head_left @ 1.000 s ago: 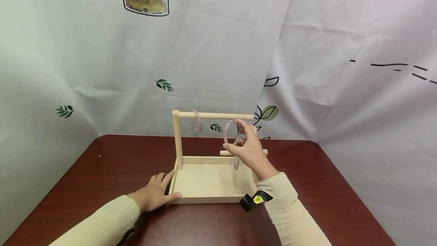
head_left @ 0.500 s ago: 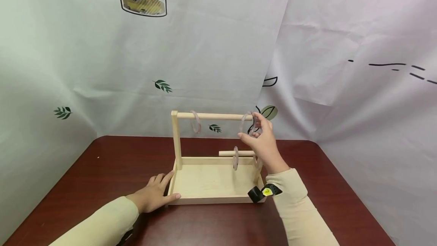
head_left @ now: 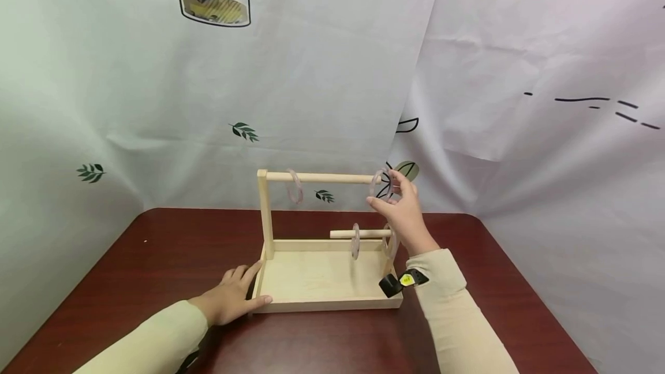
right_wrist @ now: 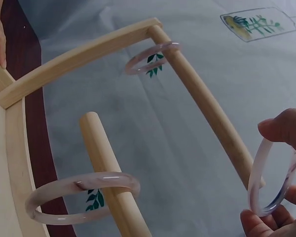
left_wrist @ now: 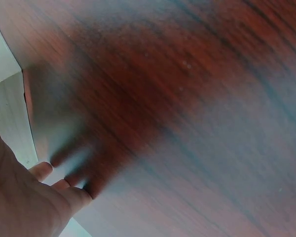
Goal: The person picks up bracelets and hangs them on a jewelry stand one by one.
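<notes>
My right hand pinches a pale pink, glassy bangle between thumb and fingers. Its ring stands upright at the free end of the upper wooden rod, and the rod's tip overlaps its rim in the right wrist view. Farther along that rod hangs another bangle, near the left post. A similar bangle hangs on the shorter lower rod, with one more by the right post. My left hand rests at the left side of the wooden tray base, thumb on its front corner.
The stand sits on a dark red-brown table. Behind it hangs a pale cloth printed with leaves and a plant jar. A wooden post rises at the tray's left rear.
My right hand has carried the bangle right and up, from in front of the rods to the upper rod's free end. The left hand stays on the tray.
</notes>
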`<move>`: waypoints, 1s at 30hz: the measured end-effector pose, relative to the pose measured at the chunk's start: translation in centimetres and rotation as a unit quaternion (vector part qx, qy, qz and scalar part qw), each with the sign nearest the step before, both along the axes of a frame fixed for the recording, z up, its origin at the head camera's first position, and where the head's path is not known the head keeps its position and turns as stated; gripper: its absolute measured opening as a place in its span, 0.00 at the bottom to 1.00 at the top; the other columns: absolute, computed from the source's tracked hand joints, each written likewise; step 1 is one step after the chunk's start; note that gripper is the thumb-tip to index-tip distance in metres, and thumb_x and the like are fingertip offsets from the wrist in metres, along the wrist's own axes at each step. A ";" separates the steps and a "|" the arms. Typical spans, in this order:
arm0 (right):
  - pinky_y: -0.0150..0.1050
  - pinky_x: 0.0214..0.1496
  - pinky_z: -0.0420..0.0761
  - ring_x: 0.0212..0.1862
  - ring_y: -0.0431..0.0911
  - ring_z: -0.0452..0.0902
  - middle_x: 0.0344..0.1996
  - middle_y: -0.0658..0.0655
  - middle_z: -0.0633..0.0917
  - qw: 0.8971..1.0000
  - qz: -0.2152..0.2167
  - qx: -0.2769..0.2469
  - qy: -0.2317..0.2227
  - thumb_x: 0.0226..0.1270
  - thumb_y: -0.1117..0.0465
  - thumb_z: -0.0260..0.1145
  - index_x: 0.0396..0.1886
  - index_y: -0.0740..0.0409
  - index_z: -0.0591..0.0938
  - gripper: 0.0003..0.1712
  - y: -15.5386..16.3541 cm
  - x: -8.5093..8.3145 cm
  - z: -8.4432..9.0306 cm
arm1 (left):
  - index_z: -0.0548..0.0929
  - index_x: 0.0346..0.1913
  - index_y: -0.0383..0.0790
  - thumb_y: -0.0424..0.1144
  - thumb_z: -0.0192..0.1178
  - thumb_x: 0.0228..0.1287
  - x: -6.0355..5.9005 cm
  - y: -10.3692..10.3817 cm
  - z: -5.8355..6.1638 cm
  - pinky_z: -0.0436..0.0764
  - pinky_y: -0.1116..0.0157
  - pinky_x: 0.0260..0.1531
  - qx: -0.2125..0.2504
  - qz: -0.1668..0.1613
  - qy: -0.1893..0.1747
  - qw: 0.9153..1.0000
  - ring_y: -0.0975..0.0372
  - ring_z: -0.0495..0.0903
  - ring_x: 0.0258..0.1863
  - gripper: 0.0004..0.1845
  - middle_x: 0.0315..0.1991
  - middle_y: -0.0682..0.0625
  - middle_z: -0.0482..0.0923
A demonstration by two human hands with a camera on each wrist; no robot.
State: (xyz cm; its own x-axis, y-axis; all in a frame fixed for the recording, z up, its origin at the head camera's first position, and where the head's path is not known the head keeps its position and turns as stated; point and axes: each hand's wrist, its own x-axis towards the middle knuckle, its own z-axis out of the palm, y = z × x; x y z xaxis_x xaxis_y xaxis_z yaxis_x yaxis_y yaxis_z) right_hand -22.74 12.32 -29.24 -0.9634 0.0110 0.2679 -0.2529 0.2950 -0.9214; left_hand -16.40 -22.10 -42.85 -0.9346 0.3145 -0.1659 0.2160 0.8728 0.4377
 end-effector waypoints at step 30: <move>0.48 0.69 0.62 0.63 0.48 0.61 0.57 0.58 0.64 0.968 0.103 -0.210 -0.091 0.64 0.73 0.60 0.75 0.62 0.55 0.41 -1.3 -3.4 -1.0 | 0.51 0.75 0.38 0.68 0.53 0.62 -0.1 0.0 -0.3 0.64 0.33 0.52 0.001 -0.002 0.003 1.000 0.32 0.56 0.64 0.50 0.64 0.30 0.59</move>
State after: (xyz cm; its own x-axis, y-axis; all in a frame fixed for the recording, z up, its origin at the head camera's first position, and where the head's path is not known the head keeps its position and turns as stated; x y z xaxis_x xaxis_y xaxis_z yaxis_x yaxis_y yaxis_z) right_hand -26.10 11.05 -30.26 -0.9876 -0.1159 0.1064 -0.0879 -0.1546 -0.9841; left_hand -16.53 -22.13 -43.12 -0.9343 0.3189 -0.1595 0.2228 0.8713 0.4372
